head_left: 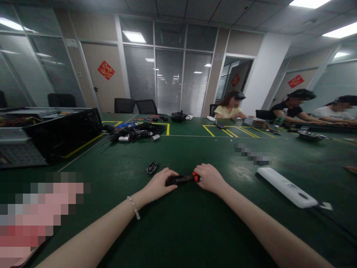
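My right hand [209, 176] is closed round the red handles of a pair of pliers [184, 179]. The dark jaws point left toward my left hand [158, 185], which pinches a small black part [170, 181] between thumb and fingers. Jaws and part meet or overlap, but whether the jaws grip it I cannot tell. A bracelet circles my left wrist. Just beyond the left hand, a small black-and-silver piece [152, 167] lies on the green tabletop [178, 230].
An opened black computer case [64, 137] lies at the left. Tools and cables are piled [134, 130] farther back. A white power strip [287, 187] with a black cord is at the right. Several people sit across the table, one in a yellow top [227, 111]. A metal bowl [311, 136] stands far right.
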A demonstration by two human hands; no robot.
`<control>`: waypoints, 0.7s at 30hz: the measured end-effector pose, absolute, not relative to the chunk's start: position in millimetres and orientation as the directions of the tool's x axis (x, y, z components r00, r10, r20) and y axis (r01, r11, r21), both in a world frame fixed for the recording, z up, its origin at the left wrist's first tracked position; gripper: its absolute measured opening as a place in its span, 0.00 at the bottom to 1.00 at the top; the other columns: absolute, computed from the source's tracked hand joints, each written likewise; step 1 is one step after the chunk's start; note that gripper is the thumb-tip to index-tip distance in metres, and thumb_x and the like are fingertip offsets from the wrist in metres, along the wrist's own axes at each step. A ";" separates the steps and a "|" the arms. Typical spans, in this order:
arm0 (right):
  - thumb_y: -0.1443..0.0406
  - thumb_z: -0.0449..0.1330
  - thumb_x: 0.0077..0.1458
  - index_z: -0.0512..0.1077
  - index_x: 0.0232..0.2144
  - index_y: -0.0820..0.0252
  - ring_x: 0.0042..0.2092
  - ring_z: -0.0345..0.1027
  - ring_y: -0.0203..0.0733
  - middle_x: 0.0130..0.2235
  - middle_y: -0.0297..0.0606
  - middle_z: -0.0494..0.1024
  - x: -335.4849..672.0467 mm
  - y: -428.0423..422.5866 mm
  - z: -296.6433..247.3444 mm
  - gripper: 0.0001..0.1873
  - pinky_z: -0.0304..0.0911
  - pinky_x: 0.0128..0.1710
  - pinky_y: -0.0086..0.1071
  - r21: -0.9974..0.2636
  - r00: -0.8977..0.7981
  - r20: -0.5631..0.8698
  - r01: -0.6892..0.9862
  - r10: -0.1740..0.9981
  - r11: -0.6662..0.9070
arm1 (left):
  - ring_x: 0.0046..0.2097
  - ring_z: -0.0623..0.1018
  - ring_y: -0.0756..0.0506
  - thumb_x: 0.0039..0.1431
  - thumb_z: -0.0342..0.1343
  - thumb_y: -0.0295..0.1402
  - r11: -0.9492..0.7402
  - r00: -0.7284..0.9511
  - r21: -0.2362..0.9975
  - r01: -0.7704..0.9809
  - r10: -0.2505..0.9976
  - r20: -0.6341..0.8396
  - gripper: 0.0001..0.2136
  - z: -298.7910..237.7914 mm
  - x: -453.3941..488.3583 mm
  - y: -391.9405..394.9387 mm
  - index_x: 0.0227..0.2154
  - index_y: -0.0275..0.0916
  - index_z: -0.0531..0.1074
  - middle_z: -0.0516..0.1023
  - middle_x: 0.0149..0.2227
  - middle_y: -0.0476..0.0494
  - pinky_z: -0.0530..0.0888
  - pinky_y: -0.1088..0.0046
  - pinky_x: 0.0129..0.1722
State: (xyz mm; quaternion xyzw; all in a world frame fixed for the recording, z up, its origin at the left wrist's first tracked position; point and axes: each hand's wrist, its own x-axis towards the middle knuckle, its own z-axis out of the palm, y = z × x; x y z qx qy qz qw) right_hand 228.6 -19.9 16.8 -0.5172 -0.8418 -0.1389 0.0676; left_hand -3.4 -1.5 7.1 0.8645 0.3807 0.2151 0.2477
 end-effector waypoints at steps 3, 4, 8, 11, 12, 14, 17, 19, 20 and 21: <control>0.67 0.53 0.43 0.68 0.29 0.61 0.33 0.60 0.38 0.32 0.38 0.71 228.7 -19.7 16.3 0.07 0.51 0.32 0.30 0.161 -0.461 0.273 0.887 0.844 0.432 | 0.39 0.69 0.46 0.49 0.54 0.36 -0.582 0.618 0.595 0.554 0.767 0.175 0.16 8.1 -2.8 -2.4 0.42 0.43 0.65 0.65 0.40 0.47 0.67 0.69 0.38; 0.67 0.53 0.44 0.68 0.29 0.61 0.33 0.60 0.38 0.32 0.38 0.71 228.8 -19.8 16.0 0.07 0.51 0.32 0.30 0.160 -0.463 0.277 0.886 0.842 0.435 | 0.39 0.69 0.46 0.49 0.54 0.36 -0.583 0.619 0.596 0.552 0.765 0.175 0.16 7.8 -2.8 -2.2 0.42 0.43 0.65 0.65 0.41 0.47 0.67 0.69 0.38; 0.67 0.53 0.44 0.67 0.29 0.60 0.33 0.60 0.38 0.32 0.37 0.71 229.3 -19.5 15.1 0.07 0.51 0.32 0.30 0.166 -0.463 0.275 0.886 0.843 0.433 | 0.40 0.69 0.46 0.49 0.54 0.37 -0.587 0.627 0.606 0.537 0.758 0.179 0.16 6.0 -3.9 -0.8 0.43 0.44 0.65 0.65 0.41 0.47 0.67 0.69 0.39; 0.67 0.53 0.43 0.67 0.29 0.60 0.33 0.60 0.37 0.31 0.37 0.71 230.0 -18.8 14.6 0.07 0.51 0.32 0.30 0.171 -0.465 0.272 0.885 0.843 0.433 | 0.40 0.69 0.46 0.50 0.54 0.37 -0.584 0.631 0.612 0.533 0.756 0.172 0.16 5.5 -5.1 -0.3 0.43 0.44 0.65 0.65 0.42 0.47 0.67 0.69 0.39; 0.67 0.54 0.43 0.67 0.30 0.60 0.33 0.60 0.38 0.31 0.37 0.71 230.2 -18.7 14.5 0.07 0.51 0.32 0.30 0.174 -0.467 0.273 0.884 0.841 0.434 | 0.40 0.69 0.46 0.50 0.54 0.37 -0.585 0.631 0.613 0.531 0.756 0.174 0.16 5.4 -5.3 -0.2 0.43 0.44 0.65 0.65 0.42 0.47 0.67 0.69 0.39; 0.67 0.54 0.43 0.67 0.29 0.61 0.33 0.60 0.38 0.32 0.37 0.71 230.1 -18.6 14.6 0.07 0.51 0.32 0.30 0.177 -0.471 0.277 0.882 0.838 0.437 | 0.40 0.69 0.46 0.50 0.54 0.37 -0.589 0.633 0.614 0.526 0.753 0.179 0.16 5.2 -5.4 -0.3 0.43 0.44 0.65 0.65 0.41 0.47 0.67 0.70 0.39; 0.67 0.53 0.44 0.67 0.29 0.60 0.32 0.60 0.37 0.32 0.37 0.71 229.3 -19.2 15.4 0.07 0.51 0.31 0.30 0.177 -0.472 0.280 0.881 0.836 0.438 | 0.40 0.69 0.46 0.50 0.54 0.36 -0.597 0.631 0.607 0.525 0.752 0.194 0.15 5.0 -4.5 -0.5 0.43 0.44 0.64 0.66 0.41 0.48 0.67 0.70 0.39; 0.67 0.53 0.44 0.67 0.29 0.60 0.32 0.60 0.37 0.31 0.37 0.71 228.6 -19.7 16.2 0.06 0.51 0.31 0.30 0.179 -0.471 0.275 0.882 0.838 0.437 | 0.40 0.69 0.46 0.50 0.54 0.36 -0.607 0.632 0.598 0.524 0.747 0.205 0.16 5.5 -3.7 -1.0 0.43 0.43 0.64 0.66 0.41 0.47 0.66 0.69 0.40; 0.67 0.53 0.44 0.67 0.29 0.60 0.33 0.60 0.37 0.31 0.37 0.71 228.4 -19.9 16.6 0.06 0.51 0.31 0.30 0.181 -0.469 0.271 0.882 0.841 0.435 | 0.40 0.69 0.46 0.50 0.54 0.36 -0.611 0.633 0.594 0.524 0.745 0.208 0.16 6.1 -3.4 -1.3 0.43 0.43 0.64 0.66 0.41 0.47 0.66 0.69 0.40; 0.67 0.53 0.44 0.67 0.29 0.60 0.33 0.60 0.37 0.31 0.37 0.71 228.3 -20.0 16.9 0.06 0.51 0.31 0.30 0.182 -0.468 0.266 0.883 0.843 0.433 | 0.40 0.69 0.46 0.49 0.54 0.36 -0.612 0.634 0.591 0.525 0.745 0.208 0.16 6.8 -3.2 -1.7 0.43 0.43 0.64 0.66 0.41 0.47 0.66 0.68 0.40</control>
